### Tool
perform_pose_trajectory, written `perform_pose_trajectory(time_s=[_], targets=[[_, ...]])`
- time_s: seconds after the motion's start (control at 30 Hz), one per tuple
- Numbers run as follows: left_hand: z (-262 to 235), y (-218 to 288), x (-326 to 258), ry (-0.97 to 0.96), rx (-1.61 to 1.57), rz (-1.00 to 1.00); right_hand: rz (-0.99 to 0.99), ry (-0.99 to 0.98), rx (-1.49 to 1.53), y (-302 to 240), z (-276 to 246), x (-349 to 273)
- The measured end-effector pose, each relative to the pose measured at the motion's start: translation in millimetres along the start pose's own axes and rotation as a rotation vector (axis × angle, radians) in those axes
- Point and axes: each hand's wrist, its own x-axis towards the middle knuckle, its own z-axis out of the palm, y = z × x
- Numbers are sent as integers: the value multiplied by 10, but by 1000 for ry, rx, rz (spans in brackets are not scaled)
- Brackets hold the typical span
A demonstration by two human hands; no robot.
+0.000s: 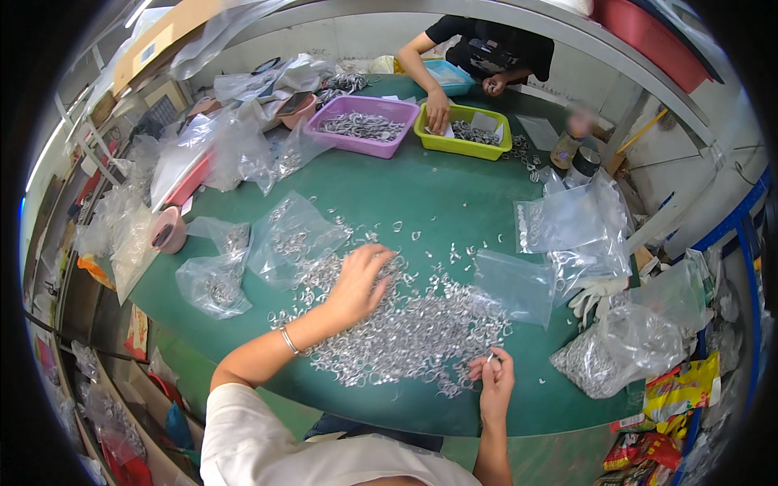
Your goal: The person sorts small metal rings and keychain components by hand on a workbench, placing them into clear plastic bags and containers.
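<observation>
Sorting looks under way: the left hand (359,279) lies spread, fingers wide, on the heap of small silvery metal rings (405,328) covering the green worktop (438,194). At the heap's near edge, the right hand (493,377) pinches one ring; next likely needs another picked.

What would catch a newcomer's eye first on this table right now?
The big heap of small silvery metal rings spread over the green table, with the left hand spread on it. At the near edge, the right hand pinches one small piece. Across the table sit a purple tray and a yellow-green tray.
</observation>
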Motion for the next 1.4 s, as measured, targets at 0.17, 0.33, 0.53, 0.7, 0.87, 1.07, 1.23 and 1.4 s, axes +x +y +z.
perform_pose_trajectory(time_s=[0.17,0.33,0.53,0.7,0.87,1.07,1.23,1.4], targets=[[574,40,245,-193,-18,-135,61,-4,9,-266,-73,310],[999,-30,470,-196,62,-341,262,-152,-17,-740,24,639],[1291,-298,579,-181,369,-560,309,-83,-78,-930,121,1085],[1308,-255,617,-138,322,-616,375,-119,-39,-927,194,1553],[1221,-245,640,-95,230,-601,115,-121,-502,-411,299,1850],[1218,-265,647,-101,190,-619,-25,-242,-775,-269,405,1870],[1235,-265,657,-120,204,-619,25,-307,-873,-242,324,1879],[1226,-266,648,-121,181,-612,59,-220,-945,-324,360,2081]])
